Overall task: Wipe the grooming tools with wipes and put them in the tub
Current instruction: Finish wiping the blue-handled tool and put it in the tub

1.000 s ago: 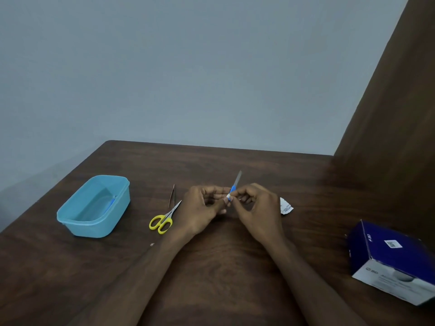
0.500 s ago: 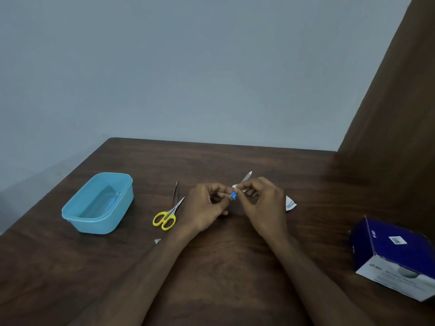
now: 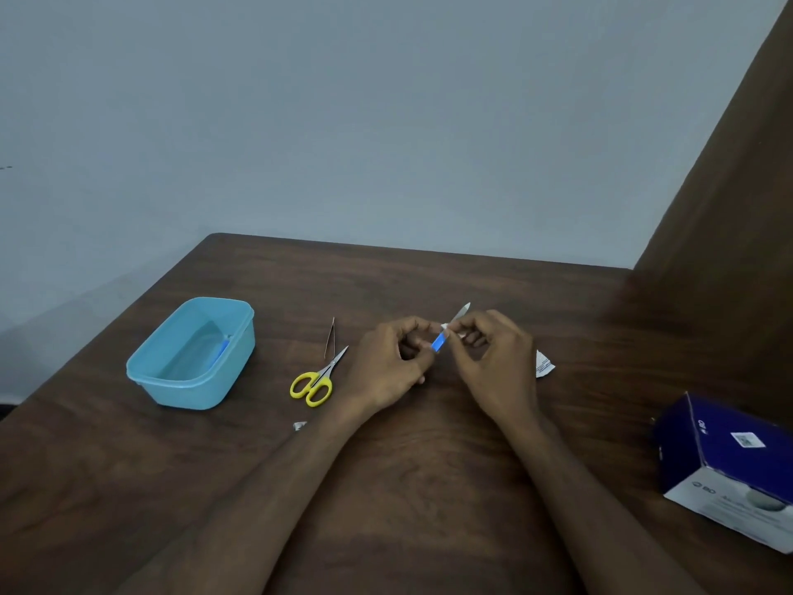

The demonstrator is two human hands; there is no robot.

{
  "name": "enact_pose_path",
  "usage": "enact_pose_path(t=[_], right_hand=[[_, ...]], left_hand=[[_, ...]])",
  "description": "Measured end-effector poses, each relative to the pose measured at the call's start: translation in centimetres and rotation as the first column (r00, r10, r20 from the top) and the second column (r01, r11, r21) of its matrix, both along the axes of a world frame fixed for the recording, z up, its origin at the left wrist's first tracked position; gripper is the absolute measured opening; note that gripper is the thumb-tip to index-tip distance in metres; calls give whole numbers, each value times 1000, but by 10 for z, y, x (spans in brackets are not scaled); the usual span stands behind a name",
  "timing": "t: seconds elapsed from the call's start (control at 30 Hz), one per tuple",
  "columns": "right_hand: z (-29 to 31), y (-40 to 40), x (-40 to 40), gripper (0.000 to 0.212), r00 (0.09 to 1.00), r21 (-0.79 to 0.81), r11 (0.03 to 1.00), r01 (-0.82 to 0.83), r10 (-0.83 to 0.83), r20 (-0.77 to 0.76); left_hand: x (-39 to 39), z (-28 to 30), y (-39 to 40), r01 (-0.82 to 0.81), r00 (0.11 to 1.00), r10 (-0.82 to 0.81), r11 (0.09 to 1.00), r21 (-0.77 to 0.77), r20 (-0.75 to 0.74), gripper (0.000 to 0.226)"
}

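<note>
My left hand pinches the blue handle of a nail file above the middle of the table. My right hand pinches a small white wipe around the file's metal blade, whose tip points up and to the right. A light blue tub stands at the left with a blue tool lying inside. Yellow-handled scissors and thin tweezers lie between the tub and my left hand.
A torn wipe packet lies right of my right hand, and a small scrap sits near my left forearm. A dark blue box rests at the table's right edge. A brown panel rises at the right.
The file has tilted lower and more to the right. My right hand has slid the wipe along the blade, so more of the blue handle shows than half a second ago.
</note>
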State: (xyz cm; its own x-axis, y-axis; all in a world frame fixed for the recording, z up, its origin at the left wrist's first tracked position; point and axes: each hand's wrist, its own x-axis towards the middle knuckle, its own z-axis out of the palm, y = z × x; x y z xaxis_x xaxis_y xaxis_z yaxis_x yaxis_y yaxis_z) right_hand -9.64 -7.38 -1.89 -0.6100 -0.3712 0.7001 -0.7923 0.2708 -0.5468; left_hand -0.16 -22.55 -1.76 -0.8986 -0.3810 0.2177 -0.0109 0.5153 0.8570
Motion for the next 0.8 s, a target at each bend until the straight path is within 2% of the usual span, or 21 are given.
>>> enact_pose_path(t=[0.17, 0.53, 0.8], right_hand=[[1, 0, -3, 11, 1000, -5, 1000, 11, -11, 20], [-1, -2, -2, 10, 998, -25, 999, 37, -35, 52], [0, 1, -8, 8, 992, -47, 993, 107, -103, 75]], left_hand=[[1, 4, 2, -23, 999, 23, 1000, 6, 33, 18], [2, 0, 2, -31, 998, 31, 1000, 1, -56, 3], [1, -1, 2, -5, 998, 4, 1000, -17, -61, 6]])
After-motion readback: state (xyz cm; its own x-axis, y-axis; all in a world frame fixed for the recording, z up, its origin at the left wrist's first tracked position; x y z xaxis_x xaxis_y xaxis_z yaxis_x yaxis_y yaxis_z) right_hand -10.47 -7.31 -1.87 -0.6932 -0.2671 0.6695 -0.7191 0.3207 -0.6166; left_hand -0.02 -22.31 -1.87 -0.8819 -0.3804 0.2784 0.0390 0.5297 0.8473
